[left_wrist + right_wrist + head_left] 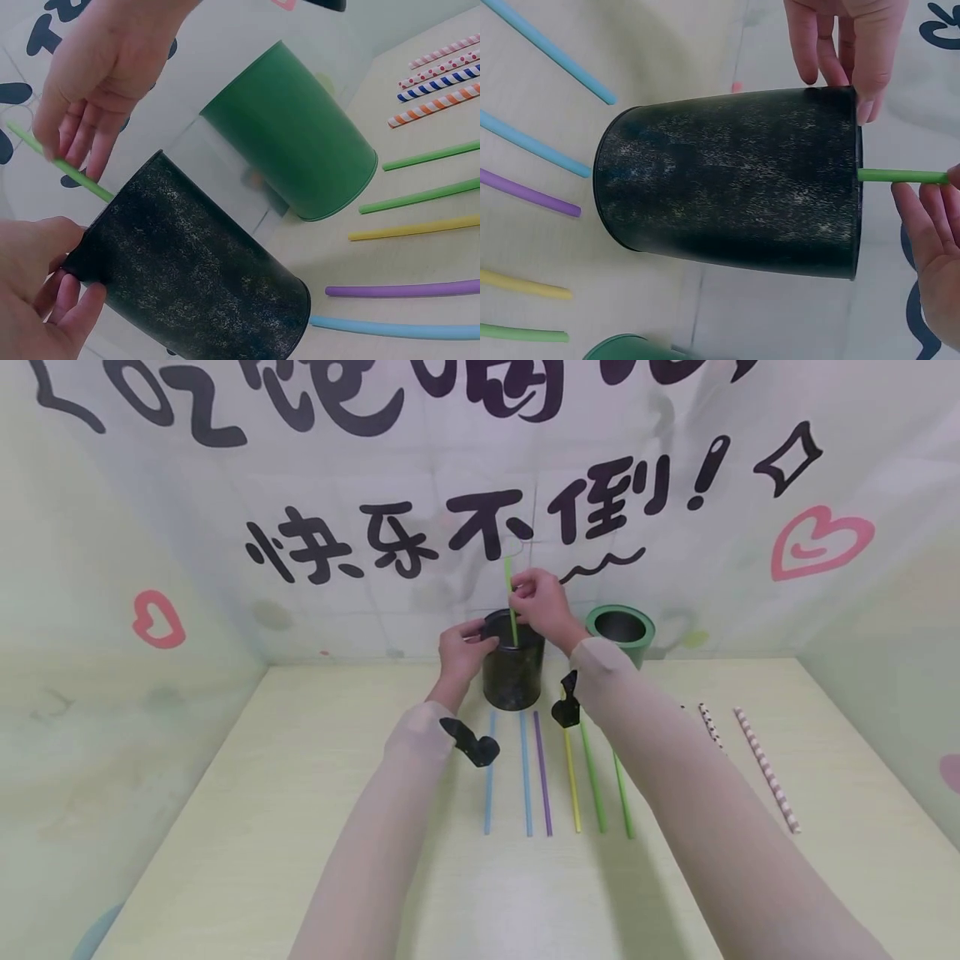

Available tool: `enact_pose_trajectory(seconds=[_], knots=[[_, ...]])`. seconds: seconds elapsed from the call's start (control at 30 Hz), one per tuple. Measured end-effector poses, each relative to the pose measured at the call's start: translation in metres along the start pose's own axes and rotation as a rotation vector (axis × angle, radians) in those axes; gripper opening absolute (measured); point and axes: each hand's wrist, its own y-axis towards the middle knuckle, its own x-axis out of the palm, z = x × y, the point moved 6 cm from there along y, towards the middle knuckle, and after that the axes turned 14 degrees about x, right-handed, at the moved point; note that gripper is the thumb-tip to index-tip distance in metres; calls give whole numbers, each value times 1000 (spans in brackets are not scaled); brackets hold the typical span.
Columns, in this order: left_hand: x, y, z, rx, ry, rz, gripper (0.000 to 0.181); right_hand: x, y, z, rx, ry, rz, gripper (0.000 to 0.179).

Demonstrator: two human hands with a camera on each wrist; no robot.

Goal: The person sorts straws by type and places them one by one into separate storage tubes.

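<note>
A black cup-shaped container (513, 672) stands upright at the back of the table. My left hand (461, 653) grips its rim from the left side, thumb and fingers on either side of the wall. Above the opening, my right hand (543, 602) pinches a light green straw (508, 573) between thumb and fingers. The straw's lower end reaches inside the container, as the left wrist view and the right wrist view (881, 175) both show. How deep it goes is hidden by the container's wall.
Right of the black container stands a green container (636, 639). Before them lie blue straws (526, 777), a purple straw (543, 777), a yellow straw (573, 785) and green straws (593, 781). Striped and dotted straws (767, 768) lie farther right. A printed cloth wall (360, 610) closes the back.
</note>
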Motion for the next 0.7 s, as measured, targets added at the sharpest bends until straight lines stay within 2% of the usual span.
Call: enact_pose_trajectory(seconds=[0.33, 0.7], knots=[[0, 0, -2, -29, -16, -5, 37, 11, 9, 10, 86, -24, -39, 28], [-2, 0, 0, -35, -29, -3, 37, 21, 17, 20, 173, -120, -77, 28]])
